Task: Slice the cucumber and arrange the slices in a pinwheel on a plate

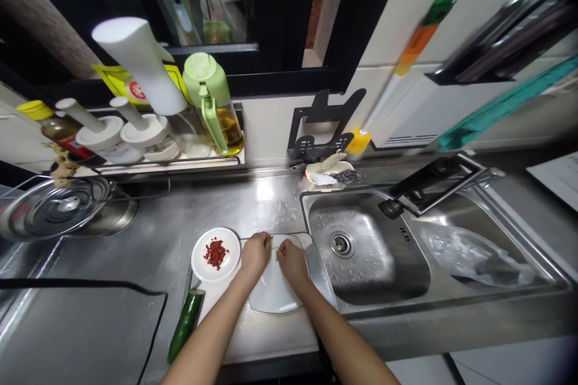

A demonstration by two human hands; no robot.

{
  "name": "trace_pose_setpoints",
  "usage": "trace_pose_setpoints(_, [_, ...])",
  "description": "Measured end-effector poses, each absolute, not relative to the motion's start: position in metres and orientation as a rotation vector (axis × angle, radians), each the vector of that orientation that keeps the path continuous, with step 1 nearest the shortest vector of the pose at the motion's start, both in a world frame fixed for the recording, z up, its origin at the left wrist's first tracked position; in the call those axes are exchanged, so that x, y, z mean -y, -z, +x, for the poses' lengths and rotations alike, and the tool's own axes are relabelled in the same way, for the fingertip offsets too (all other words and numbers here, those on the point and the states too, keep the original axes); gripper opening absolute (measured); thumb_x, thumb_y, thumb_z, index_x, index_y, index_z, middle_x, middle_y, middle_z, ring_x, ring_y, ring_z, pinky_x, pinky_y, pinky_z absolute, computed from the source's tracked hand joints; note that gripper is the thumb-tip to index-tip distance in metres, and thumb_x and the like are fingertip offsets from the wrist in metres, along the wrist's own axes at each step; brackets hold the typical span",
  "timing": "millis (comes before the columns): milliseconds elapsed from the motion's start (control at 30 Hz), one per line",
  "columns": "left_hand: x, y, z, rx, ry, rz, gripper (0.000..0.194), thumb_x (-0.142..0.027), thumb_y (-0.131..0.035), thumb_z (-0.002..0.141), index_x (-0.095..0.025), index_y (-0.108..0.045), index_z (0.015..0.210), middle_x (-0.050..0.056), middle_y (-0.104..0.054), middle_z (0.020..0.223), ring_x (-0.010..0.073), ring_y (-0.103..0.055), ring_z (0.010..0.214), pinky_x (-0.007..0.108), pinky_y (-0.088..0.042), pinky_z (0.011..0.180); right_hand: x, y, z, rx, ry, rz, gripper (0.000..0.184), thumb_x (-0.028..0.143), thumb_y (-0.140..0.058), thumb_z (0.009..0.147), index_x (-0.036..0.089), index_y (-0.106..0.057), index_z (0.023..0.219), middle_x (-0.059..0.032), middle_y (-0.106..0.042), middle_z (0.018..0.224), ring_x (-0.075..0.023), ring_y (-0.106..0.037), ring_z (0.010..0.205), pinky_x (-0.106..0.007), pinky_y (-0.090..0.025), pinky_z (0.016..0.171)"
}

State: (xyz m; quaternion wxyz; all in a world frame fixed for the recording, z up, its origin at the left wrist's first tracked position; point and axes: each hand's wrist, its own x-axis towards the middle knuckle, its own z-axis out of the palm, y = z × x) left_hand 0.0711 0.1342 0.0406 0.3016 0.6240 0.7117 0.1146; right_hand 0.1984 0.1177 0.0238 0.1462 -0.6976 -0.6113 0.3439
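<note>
My left hand (pixel 256 252) and my right hand (pixel 292 261) are close together over a white squarish plate (pixel 274 295). Fingers of both hands are pinched. A small pale green strip (pixel 273 243) shows at the left fingertips, perhaps cucumber, and a bit of green shows by the right fingertips. Left of my hands, a round white plate (pixel 198 258) holds dried red berries (pixel 215 254). A cut cucumber (pixel 186 325) lies nearer to me, beside my left forearm. Under the plates is a pale cutting board (pixel 253 334).
Right of the board is a steel sink (pixel 374 280) with a black tap (pixel 406 192); a clear plastic bag (pixel 474 252) lies in its second basin. A rack at the back left holds an oil bottle (pixel 217 108) and seasoning jars (pixel 147 132). A pot lid (pixel 54 207) stands far left.
</note>
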Motion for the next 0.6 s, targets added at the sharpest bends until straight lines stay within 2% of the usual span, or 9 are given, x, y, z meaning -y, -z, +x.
trace_pose_setpoints(200, [-0.132, -0.043, 0.074, -1.920, -0.255, 1.702, 0.021, -0.021, -0.045, 0.085, -0.018, -0.064, 0.095, 0.008, -0.064, 0.091, 0.0180, -0.058, 0.083, 0.026, -0.038, 0.073, -0.117, -0.026, 0.194, 1.864, -0.920, -2.025, 0.010, 0.009, -0.051, 0.077, 0.019, -0.053, 0.075, -0.0009, -0.057, 0.069, -0.0142, -0.051, 0.066, -0.025, -0.029, 0.060])
trace_pose_setpoints(400, [-0.124, -0.036, 0.070, -1.848, -0.367, 1.857, 0.023, -0.019, -0.043, 0.087, -0.018, -0.065, 0.093, 0.008, -0.063, 0.091, 0.0185, -0.057, 0.087, 0.029, -0.042, 0.079, -0.110, -0.032, 0.197, 1.926, -0.856, -2.005, 0.010, 0.012, -0.047, 0.083, 0.018, -0.055, 0.082, -0.0031, -0.059, 0.079, -0.0150, -0.051, 0.071, -0.025, -0.033, 0.064])
trace_pose_setpoints(533, [-0.108, -0.028, 0.063, -1.698, -0.474, 2.125, 0.031, -0.011, -0.041, 0.086, -0.018, -0.063, 0.106, 0.009, -0.062, 0.108, 0.0202, -0.053, 0.100, 0.035, -0.042, 0.090, -0.094, -0.028, 0.206, 2.138, -0.648, -1.809, 0.018, 0.012, -0.042, 0.087, 0.017, -0.059, 0.087, -0.0070, -0.061, 0.089, -0.0184, -0.051, 0.083, -0.029, -0.038, 0.076])
trace_pose_setpoints(600, [-0.098, -0.024, 0.061, -1.632, -0.454, 2.234, 0.036, -0.009, -0.041, 0.085, -0.017, -0.060, 0.115, 0.010, -0.059, 0.119, 0.0214, -0.049, 0.108, 0.037, -0.041, 0.093, -0.083, -0.023, 0.211, 2.263, -0.501, -1.673, 0.025, 0.010, -0.039, 0.087, 0.017, -0.062, 0.094, -0.0090, -0.062, 0.100, -0.0208, -0.050, 0.093, -0.033, -0.038, 0.083])
